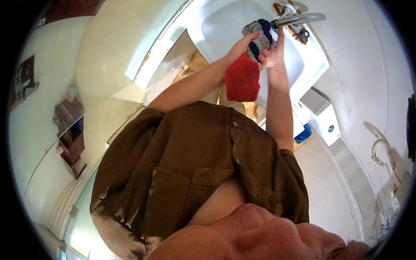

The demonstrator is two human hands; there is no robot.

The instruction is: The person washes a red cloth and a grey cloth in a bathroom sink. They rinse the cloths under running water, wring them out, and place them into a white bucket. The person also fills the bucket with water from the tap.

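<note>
My left hand (242,47) grips a fuzzy cloth with grey and navy stripes (258,40) from the left side. On its right, my right hand (273,58) has its fingers curled around the lower part of the same cloth. A red fuzzy cloth part (243,79) hangs below both hands; whether it is joined to the striped part cannot be told. The hands are over a white washbasin (224,19), close to the grey curved spout (302,19) of a tap. Running water cannot be made out.
Two tap handles (304,34) sit on the basin's stained back edge. A white box with a round dark spot (321,122) stands right of my right forearm, near a blue object (303,134). A coiled cord (383,151) hangs at far right. Brown shelving (73,139) shows at left.
</note>
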